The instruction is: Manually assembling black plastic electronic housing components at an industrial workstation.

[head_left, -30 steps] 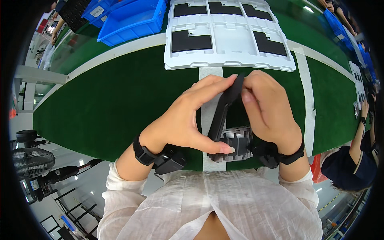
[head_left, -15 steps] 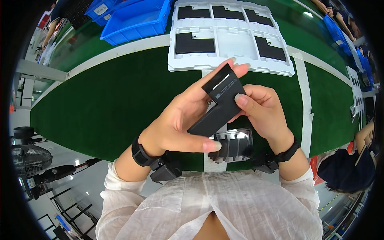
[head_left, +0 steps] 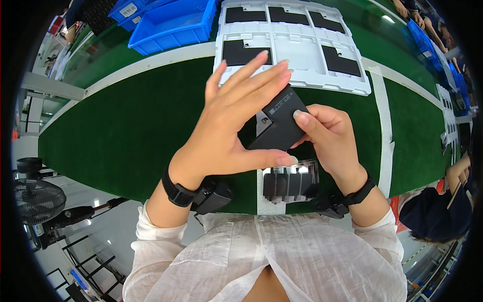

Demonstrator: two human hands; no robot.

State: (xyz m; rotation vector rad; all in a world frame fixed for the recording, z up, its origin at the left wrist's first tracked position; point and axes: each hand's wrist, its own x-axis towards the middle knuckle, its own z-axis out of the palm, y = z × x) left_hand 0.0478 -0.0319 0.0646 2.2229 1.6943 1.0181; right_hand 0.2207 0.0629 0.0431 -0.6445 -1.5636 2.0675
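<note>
From the head view: in the right hand (head_left: 336, 143), grasped thumb-on-top, a black L-shaped pack (head_left: 284, 121), held between both hands above the green table (head_left: 126, 126). Left hand (head_left: 221, 118) open, fingers spread wide, thumb and forefinger at the pack's edges; impossible to tell if touching. Near side, below the pack, a clear packet of black strips (head_left: 289, 185). Far side, a white tray (head_left: 296, 53) with five black pieces (head_left: 245, 53); farther left, a blue bin (head_left: 171, 44).

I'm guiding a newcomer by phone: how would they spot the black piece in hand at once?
On the green table, find the white tray at the picture's top. Below it, between the left hand and the right hand, is the black piece. Unlike its lookalikes lying in the tray, it is pinched by the right hand.
</note>
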